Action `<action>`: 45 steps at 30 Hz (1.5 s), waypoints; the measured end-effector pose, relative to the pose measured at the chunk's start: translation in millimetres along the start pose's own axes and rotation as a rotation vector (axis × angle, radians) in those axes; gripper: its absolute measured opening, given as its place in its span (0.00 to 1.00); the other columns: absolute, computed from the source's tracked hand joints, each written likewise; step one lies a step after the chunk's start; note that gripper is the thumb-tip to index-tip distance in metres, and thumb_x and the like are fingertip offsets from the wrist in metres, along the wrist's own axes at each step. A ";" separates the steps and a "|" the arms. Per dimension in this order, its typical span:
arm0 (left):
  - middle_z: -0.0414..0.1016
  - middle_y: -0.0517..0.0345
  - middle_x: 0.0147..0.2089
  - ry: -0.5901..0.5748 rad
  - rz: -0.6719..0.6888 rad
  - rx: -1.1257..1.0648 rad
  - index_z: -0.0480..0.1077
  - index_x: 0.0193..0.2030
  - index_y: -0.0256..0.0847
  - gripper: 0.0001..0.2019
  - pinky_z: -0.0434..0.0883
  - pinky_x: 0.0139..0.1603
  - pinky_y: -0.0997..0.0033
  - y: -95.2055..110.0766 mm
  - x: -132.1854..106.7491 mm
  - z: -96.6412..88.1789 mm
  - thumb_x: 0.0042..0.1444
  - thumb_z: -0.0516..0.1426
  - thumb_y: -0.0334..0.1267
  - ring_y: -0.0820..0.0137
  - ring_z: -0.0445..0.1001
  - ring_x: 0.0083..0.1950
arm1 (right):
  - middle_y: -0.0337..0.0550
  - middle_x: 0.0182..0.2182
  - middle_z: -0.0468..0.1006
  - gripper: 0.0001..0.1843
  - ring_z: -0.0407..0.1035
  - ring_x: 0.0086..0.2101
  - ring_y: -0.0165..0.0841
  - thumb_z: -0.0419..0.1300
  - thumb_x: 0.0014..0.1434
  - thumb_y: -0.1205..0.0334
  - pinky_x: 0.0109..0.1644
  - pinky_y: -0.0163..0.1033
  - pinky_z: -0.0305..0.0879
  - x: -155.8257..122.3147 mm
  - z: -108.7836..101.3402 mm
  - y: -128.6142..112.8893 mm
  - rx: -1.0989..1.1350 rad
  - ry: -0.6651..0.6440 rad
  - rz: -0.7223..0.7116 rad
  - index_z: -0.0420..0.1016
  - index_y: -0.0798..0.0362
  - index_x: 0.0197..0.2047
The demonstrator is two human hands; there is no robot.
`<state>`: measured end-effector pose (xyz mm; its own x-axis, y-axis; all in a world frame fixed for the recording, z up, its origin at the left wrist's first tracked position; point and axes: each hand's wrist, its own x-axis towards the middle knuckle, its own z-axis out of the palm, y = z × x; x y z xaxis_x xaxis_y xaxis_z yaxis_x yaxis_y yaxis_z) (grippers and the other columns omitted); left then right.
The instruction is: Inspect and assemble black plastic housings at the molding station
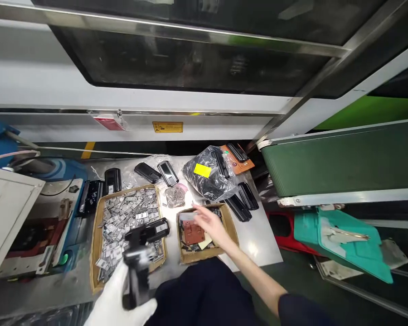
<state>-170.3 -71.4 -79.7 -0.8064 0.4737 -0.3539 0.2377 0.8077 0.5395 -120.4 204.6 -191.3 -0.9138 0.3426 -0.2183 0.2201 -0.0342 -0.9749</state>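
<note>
the left hand, in a white glove, lay at seven o'clock of the view with its fingers and thumb wrapped around a black piece. the piece was dark and smooth with a glossy sheen; its lower part, a blurred upright block, sat in the grip, while a long slim part reached out toward two o'clock and bore a small silvery plate near its rounded far end. it hung in front of a shallow carton heaped with flat grey metal clips.

the right hand, bare, was at six o'clock, released, its fingers loosely stretched over a smaller box; whether it touched the contents could not be told. in that box lay a reddish-brown piece and a pale yellow scrap among small dark parts.

toward twelve o'clock from the box, a clear bag with a yellow label rested on the desk, and similar black cases lay at its ten and four o'clock.
</note>
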 end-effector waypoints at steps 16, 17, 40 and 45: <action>0.78 0.44 0.52 0.213 0.748 0.333 0.60 0.63 0.42 0.30 0.85 0.48 0.59 115.3 -35.1 44.3 0.54 0.60 0.40 0.58 0.83 0.49 | 0.40 0.32 0.81 0.18 0.71 0.24 0.24 0.67 0.66 0.41 0.28 0.27 0.68 -151.9 -114.6 -89.6 0.179 -0.133 -0.371 0.87 0.47 0.43; 0.78 0.44 0.53 0.201 0.737 0.330 0.60 0.64 0.42 0.29 0.84 0.50 0.58 116.4 -36.3 47.9 0.55 0.60 0.40 0.58 0.83 0.50 | 0.41 0.32 0.82 0.20 0.73 0.27 0.26 0.65 0.67 0.40 0.30 0.28 0.69 -152.8 -120.2 -90.8 0.068 -0.143 -0.429 0.87 0.48 0.42; 0.75 0.33 0.53 0.399 0.756 0.480 0.59 0.64 0.29 0.31 0.80 0.52 0.46 110.5 -22.7 76.6 0.64 0.62 0.48 0.49 0.78 0.51 | 0.49 0.63 0.73 0.31 0.70 0.61 0.44 0.66 0.63 0.56 0.68 0.54 0.68 -146.9 -73.9 -40.0 -0.096 0.093 -0.242 0.70 0.42 0.69; 0.74 0.31 0.51 0.427 0.800 0.639 0.58 0.66 0.21 0.28 0.80 0.52 0.43 96.8 -10.2 73.0 0.60 0.55 0.28 0.48 0.77 0.49 | 0.56 0.51 0.82 0.29 0.76 0.52 0.49 0.57 0.66 0.39 0.62 0.54 0.71 -134.5 -53.1 -22.8 0.111 -0.144 0.047 0.80 0.57 0.54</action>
<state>-99.5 27.6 -79.7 -0.3865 0.8790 0.2793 0.9096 0.4134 -0.0423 15.6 209.3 -137.3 -0.9444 0.2009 -0.2604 0.2322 -0.1532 -0.9605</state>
